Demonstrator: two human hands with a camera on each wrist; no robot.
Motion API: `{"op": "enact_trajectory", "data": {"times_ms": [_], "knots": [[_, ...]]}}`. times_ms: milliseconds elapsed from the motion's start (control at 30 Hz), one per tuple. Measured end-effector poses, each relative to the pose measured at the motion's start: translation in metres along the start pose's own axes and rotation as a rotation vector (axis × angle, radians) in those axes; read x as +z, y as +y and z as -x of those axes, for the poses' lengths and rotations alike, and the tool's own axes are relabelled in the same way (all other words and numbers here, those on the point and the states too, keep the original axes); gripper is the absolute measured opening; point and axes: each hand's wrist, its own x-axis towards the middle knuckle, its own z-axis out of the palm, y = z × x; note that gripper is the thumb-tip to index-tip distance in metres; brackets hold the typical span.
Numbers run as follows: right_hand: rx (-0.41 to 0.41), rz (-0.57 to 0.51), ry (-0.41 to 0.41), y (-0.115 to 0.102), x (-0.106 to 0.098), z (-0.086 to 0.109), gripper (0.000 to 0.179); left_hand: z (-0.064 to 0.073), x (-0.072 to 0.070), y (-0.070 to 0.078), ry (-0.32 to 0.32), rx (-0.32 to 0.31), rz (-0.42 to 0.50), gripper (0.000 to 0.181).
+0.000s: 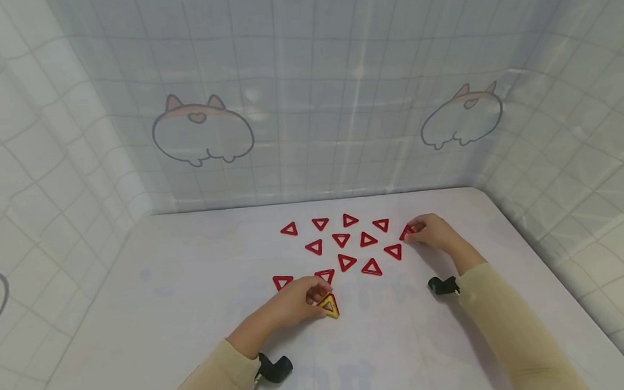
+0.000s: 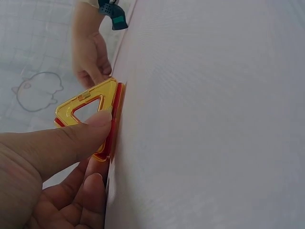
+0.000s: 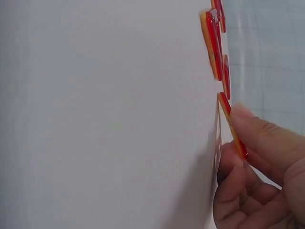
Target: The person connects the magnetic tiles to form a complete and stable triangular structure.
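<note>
My left hand (image 1: 292, 304) pinches a yellow triangular frame tile (image 1: 329, 307) with a red layer behind it, thumb on the yellow face. In the left wrist view, this yellow tile (image 2: 107, 90) and its red layer stand close to the table surface. At the right of the group, my right hand (image 1: 435, 232) pinches a red triangular tile (image 1: 406, 232) between thumb and fingers. The right wrist view shows that red tile (image 3: 228, 117) edge-on, with an orange underside and one end raised. A red tile (image 1: 325, 275) lies just beyond my left fingers, partly hidden.
Several red triangular tiles lie spread between and beyond the hands, such as one tile (image 1: 371, 267) near the middle and another tile (image 1: 289, 229) at the far left. The white table (image 1: 189, 300) meets a grid-patterned curtain (image 1: 305, 99) behind and at both sides.
</note>
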Motion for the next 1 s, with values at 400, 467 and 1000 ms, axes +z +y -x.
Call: {"op": "enact_trajectory", "data": {"times_ms": [400, 467, 1000], "knots": [[0.032, -0.085, -0.025, 0.005, 0.0, 0.013, 0.048, 0.0, 0.001, -0.001, 0.002, 0.005, -0.002, 0.038], [0.039, -0.074, -0.038, 0.004, 0.002, 0.013, 0.047, 0.001, 0.001, -0.001, 0.002, 0.004, 0.002, 0.038], [-0.002, 0.005, -0.072, -0.001, 0.005, 0.017, 0.049, 0.001, 0.002, -0.002, 0.004, 0.0, 0.017, 0.038]]}}
